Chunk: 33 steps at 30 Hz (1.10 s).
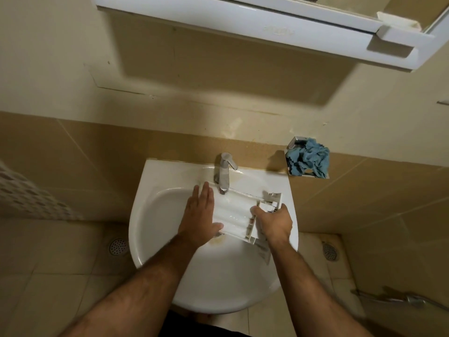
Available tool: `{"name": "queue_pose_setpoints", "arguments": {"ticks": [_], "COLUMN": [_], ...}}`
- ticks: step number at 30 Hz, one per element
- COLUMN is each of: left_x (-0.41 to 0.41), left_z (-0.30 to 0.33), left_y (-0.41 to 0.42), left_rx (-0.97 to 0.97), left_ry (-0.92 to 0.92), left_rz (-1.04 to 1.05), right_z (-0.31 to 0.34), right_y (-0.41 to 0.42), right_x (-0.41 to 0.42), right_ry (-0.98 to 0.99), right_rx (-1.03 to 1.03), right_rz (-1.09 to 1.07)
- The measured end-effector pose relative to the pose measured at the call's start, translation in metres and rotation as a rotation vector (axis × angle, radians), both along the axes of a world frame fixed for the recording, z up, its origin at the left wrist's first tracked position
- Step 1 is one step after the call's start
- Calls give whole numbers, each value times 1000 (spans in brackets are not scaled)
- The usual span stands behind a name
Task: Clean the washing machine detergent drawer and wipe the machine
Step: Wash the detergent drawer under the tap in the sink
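Detergent drawer [233,212], white plastic and wet, lies across the basin of the sink [155,239] at the centre of the frame, its long side just below the tap [224,173]. Right hand [274,222] grips the drawer's front end, fingers curled around the moulded compartment piece, thumb on its inner edge. Left hand [201,212] lies flat on the drawer's other end, fingers straight and pointing up the frame, holding nothing, only pressing. Whether water is running from the tap cannot be told.

My judgement is that the rinse is under way and the main risk is slip: wet plastic under a flat palm could skate sideways and knock against the tap or the basin, chipping a thin rib. Twisting from the right-hand end alone could also strain the front panel. A blue cloth [308,161] sits bunched in a wall holder [295,142] at the right, well apart from both hands.
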State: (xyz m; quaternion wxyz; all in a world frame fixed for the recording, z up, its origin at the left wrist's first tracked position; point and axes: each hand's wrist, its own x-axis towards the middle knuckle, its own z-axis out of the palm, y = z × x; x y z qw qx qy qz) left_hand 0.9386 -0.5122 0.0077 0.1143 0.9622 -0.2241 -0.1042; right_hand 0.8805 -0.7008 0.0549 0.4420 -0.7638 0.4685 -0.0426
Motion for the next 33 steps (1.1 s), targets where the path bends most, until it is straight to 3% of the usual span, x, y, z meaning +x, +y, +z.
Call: {"name": "queue_pose_setpoints", "arguments": {"ticks": [4,10,14,25,29,33], "left_x": [-2,6,15,23,10,-9], "left_z": [4,15,15,2,-1,-5], "left_y": [0,-13,-9,-6,-3,-4], "left_rx": [-142,-388,-546,-730,-850,-750], "left_ry": [66,130,303,457,350,142], "left_rz": [-2,229,396,479,586,736], "right_z": [2,5,8,1,-7,-7], "right_y": [-6,-21,-21,-24,-9,4], "right_x": [-3,-12,-14,-30,-36,-38], "right_ry": [15,35,10,21,-13,9], "right_rx": [-24,-27,-16,130,176,180], "right_rz": [-11,-25,-22,-65,-125,-167]}}
